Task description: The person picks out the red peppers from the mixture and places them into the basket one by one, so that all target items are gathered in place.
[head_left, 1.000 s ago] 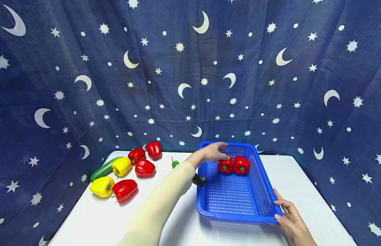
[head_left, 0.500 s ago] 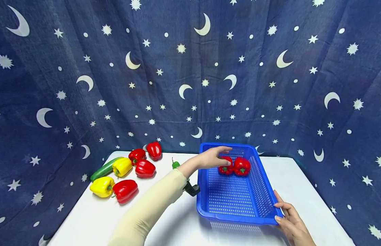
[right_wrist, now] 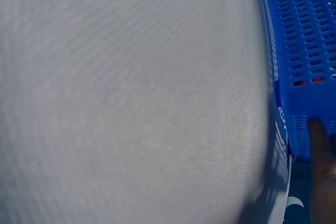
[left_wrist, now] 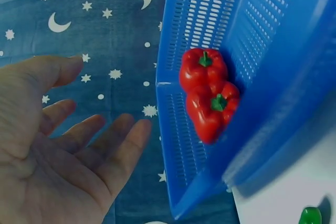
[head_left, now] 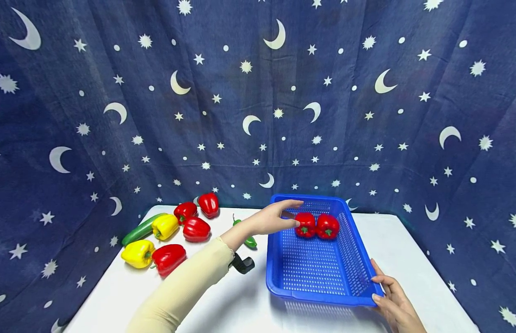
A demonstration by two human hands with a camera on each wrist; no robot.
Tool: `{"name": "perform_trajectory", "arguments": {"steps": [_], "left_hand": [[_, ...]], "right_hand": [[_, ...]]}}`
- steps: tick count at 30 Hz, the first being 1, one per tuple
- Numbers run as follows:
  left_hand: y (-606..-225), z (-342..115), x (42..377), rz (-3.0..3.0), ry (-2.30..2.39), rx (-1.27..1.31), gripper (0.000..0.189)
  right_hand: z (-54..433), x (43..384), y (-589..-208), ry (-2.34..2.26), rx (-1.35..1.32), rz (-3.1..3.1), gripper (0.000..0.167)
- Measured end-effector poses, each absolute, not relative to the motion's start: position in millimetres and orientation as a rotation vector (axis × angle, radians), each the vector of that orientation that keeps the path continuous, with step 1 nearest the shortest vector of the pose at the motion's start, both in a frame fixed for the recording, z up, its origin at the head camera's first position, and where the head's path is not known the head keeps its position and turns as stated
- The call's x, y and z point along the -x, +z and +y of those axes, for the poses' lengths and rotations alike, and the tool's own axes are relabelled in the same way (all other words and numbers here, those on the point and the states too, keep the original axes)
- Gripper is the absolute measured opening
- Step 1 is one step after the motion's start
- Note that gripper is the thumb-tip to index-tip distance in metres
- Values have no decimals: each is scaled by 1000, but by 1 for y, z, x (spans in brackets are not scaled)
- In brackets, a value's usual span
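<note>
A blue plastic basket (head_left: 316,297) with slotted walls stands on the white table. Two red bell peppers lie side by side at its far end, the left one (head_left: 305,224) and the right one (head_left: 327,226). My left hand (head_left: 272,219) is over the basket's left rim, near the left pepper. In the left wrist view this hand (left_wrist: 73,150) holds nothing; its fingers are spread and loosely bent. At the basket's near right corner, my right hand (head_left: 395,296) grips the rim between thumb and fingers. The right wrist view shows only one finger (right_wrist: 321,156) against the blue wall.
On the table's left lie several red bell peppers (head_left: 196,229), two yellow bell peppers (head_left: 138,253) and a cucumber (head_left: 142,229). A green chilli pepper (head_left: 250,242) lies left of the basket, partly behind my left forearm. A starry blue curtain (head_left: 224,115) surrounds the table.
My left hand has drawn back leftward from the peppers in the basket, and its forearm has shifted left, uncovering more of the green chilli pepper. The right hand stays at the corner.
</note>
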State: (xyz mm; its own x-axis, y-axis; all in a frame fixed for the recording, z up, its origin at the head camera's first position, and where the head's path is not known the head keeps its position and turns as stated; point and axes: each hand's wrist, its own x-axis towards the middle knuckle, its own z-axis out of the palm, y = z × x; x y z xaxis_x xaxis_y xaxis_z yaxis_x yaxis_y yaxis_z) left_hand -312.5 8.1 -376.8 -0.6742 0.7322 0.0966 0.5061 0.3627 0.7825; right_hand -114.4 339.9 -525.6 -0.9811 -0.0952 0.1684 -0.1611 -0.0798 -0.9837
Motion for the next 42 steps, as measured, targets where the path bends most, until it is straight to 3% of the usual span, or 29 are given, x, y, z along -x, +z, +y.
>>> {"name": "perform_trajectory", "arguments": {"steps": [34,42], "left_hand": [[-395,-109,296,2569,1234,-1023,60],[-399,-156,298,2653,1251,-821,60]], "right_hand": [[341,115,-528,2247,-240,-2134,37],[341,115,-527,2253,-250,-2121,37]]}}
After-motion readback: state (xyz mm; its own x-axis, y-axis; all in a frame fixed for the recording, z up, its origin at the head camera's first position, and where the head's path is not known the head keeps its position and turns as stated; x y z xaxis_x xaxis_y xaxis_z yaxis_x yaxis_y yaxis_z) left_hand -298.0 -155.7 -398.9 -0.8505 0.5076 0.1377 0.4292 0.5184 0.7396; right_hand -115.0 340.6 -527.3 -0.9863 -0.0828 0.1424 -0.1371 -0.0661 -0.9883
